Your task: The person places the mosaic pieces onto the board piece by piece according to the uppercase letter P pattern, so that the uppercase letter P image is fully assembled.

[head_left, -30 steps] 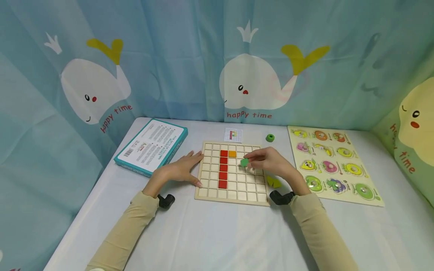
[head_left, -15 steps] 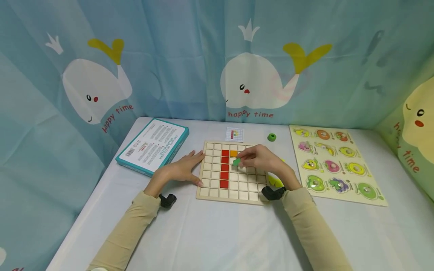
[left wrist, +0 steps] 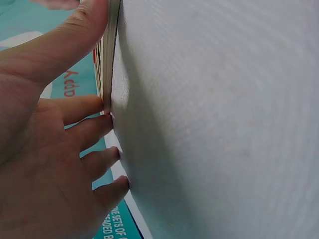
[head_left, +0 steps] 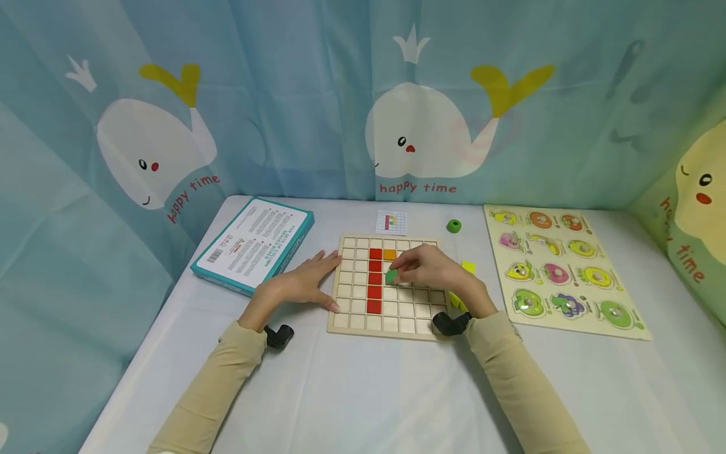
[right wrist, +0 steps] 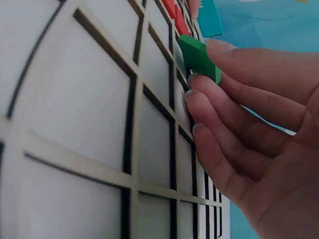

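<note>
A wooden grid board [head_left: 391, 326] lies mid-table, with a column of red square tiles [head_left: 374, 292] and one orange tile [head_left: 389, 254] beside the top red one. My right hand [head_left: 425, 268] pinches a green square tile [head_left: 391, 276] between thumb and fingers over the cells right of the red column. In the right wrist view, that green tile [right wrist: 200, 57] is tilted close to the grid. My left hand [head_left: 297, 282] spreads its fingers against the board's left edge, thumb near the lower corner. The left wrist view shows the fingertips [left wrist: 108, 122] at the board's side.
Behind the board are a small pattern card [head_left: 391, 222] and a green bead [head_left: 454, 226]. Yellow tiles [head_left: 468, 267] lie right of the board, partly behind the right wrist. A teal box [head_left: 254, 244] is at left, a fruit puzzle board [head_left: 558, 271] at right.
My right hand has carried the green tile leftward across the grid, closer to the red column. Yellow tiles behind it show more. My left hand stays in place.
</note>
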The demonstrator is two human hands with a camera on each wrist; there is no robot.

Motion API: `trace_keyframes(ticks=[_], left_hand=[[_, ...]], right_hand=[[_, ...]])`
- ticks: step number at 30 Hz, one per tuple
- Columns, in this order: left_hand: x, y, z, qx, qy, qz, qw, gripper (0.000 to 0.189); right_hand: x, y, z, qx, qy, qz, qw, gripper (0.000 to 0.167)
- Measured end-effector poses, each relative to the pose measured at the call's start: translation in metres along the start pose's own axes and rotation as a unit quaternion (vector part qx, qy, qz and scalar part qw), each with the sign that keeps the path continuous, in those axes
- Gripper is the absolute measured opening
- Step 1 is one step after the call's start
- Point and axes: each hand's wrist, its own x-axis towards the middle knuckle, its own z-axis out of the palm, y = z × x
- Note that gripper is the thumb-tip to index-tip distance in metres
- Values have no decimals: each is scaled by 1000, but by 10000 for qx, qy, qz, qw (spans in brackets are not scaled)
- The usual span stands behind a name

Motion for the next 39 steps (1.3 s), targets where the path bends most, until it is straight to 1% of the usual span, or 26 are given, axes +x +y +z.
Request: trace_keyframes(ticks=[5,9,16,20,23,28,37,39], left_hand=[[0,0,-1,1,27,40,10000,111],[0,0,0,31,21,65,10000,110],[2,0,0,28,46,103,9999,110],[2,0,-1,54,22,61,10000,110],[1,0,0,40,16,53,10000,110],[-1,0,0,-44,37,105,9999,110],[-1,-1,0,-51,62,156,9998,109],[-1,-1,0,-36,68,165,9998,109]], right_hand=[[2,-4,3,-201,-29,70,9998,22],[2,-4,5,-215,-47,195,9996,21],[1,-4,5,-268,-12,54,9996,20],[0,-1,3,-131,4,89,9999,22],[-3,1,-1,-66,116,76,9999,22],[-7,6,-13,-194,349,38,9992,22],[-20,16,-34,-305,729,309,9964,25],[-23,19,-39,-358,824,319,9954,25]])
